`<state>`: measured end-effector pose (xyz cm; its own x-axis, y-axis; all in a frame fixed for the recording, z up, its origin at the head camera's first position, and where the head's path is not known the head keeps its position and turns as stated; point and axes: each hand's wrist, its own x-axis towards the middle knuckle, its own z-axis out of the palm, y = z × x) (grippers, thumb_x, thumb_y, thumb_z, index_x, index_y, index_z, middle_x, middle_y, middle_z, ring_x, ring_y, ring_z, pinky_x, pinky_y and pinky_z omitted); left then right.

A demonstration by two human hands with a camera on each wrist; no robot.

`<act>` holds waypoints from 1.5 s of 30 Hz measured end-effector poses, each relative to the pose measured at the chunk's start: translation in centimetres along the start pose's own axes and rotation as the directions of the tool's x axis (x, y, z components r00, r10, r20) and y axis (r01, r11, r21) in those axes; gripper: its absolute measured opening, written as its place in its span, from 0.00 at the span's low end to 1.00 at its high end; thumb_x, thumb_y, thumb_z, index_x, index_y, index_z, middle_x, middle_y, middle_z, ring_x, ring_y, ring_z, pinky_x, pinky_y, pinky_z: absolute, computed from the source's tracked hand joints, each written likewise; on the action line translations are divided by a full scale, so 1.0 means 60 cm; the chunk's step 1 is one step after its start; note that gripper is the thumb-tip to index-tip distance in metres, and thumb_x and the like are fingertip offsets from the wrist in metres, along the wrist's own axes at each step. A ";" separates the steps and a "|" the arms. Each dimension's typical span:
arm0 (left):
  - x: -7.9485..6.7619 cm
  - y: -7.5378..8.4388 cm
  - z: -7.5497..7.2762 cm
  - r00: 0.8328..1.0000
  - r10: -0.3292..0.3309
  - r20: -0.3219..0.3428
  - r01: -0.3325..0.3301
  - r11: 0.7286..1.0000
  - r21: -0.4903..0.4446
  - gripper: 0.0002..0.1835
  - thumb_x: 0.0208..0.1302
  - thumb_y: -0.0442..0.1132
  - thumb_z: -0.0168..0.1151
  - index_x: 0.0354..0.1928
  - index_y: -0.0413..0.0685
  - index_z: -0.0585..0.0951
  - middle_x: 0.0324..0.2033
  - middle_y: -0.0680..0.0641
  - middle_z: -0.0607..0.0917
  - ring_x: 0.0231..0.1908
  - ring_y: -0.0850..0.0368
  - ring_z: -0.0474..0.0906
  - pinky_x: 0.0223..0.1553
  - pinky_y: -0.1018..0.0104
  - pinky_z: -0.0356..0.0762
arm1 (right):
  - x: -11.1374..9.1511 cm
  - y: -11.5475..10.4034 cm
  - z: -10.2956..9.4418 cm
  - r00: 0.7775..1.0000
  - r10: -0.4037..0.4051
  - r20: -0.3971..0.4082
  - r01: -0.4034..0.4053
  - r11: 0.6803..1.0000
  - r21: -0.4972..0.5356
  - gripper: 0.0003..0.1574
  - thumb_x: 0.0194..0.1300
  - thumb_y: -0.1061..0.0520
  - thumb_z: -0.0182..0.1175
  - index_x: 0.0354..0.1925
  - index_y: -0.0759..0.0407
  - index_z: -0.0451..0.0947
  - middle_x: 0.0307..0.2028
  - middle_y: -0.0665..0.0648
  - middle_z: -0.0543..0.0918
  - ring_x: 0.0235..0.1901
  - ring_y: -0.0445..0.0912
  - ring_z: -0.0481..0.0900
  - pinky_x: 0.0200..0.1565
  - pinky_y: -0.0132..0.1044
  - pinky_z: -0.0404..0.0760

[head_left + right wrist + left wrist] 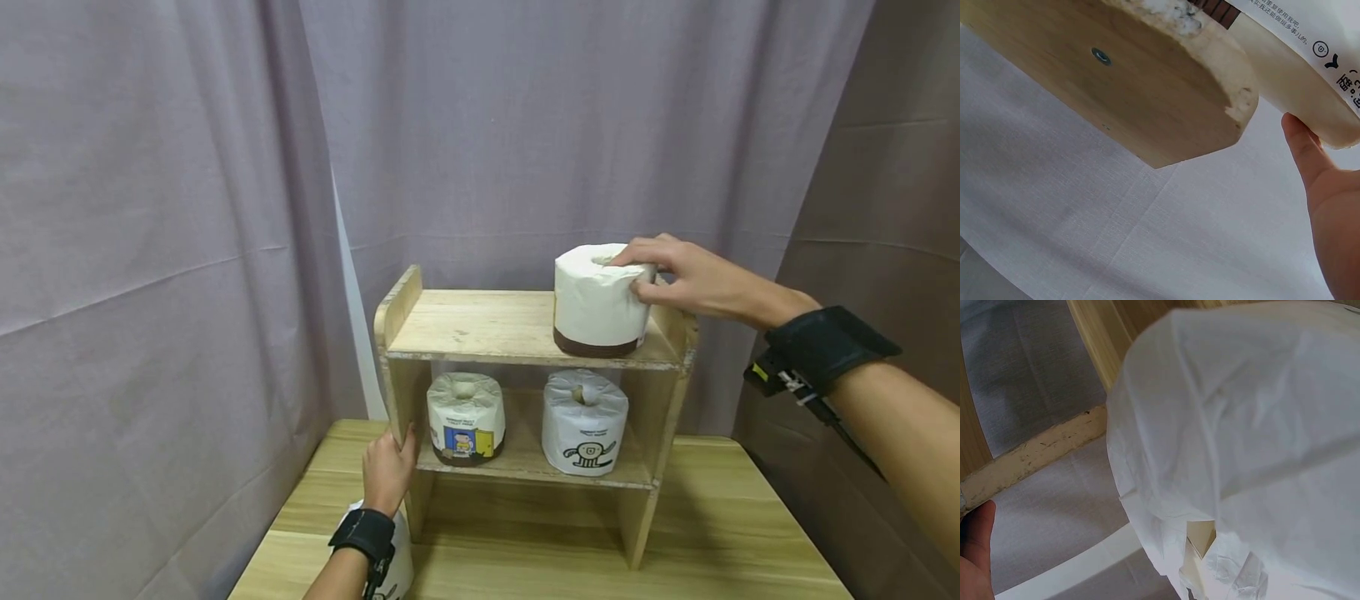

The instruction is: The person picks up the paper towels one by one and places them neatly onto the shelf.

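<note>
A wrapped toilet roll (596,304) with a dark brown band is upright at the right end of the small wooden shelf's (472,325) top board. My right hand (686,279) pinches it, fingers at the core hole and thumb on its side. Whether its base bears fully on the board, I cannot tell. My left hand (388,468) grips the front edge of the shelf's left side panel. In the left wrist view, the thumb (980,534) touches that edge. Another wrapped roll (1241,425) fills much of that view, close to the left wrist.
On the middle board stand a roll with a colourful door picture (467,421) and a white roll with a striped cartoon figure (585,425). The shelf stands on a wood-grain table (720,517). Grey curtains (487,125) hang behind and at the sides.
</note>
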<state>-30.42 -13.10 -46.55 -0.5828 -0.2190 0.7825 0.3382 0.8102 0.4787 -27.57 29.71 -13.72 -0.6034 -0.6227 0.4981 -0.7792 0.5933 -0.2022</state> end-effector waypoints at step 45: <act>0.008 -0.009 -0.011 1.000 -0.025 0.012 0.025 1.000 0.001 0.13 0.63 0.45 0.63 0.27 0.44 0.80 0.21 0.39 0.84 0.23 0.38 0.81 0.23 0.44 0.71 | 0.013 -0.090 0.027 0.968 0.216 -0.129 -0.243 0.933 -0.266 0.28 0.72 0.47 0.51 0.62 0.63 0.72 0.61 0.65 0.75 0.50 0.61 0.68 0.47 0.57 0.67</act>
<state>-30.40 -14.03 -46.16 -0.5997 -0.2323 0.7657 0.3229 0.8053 0.4972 -24.13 25.21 -13.60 -0.7302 -0.4088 0.5475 -0.5348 0.8407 -0.0856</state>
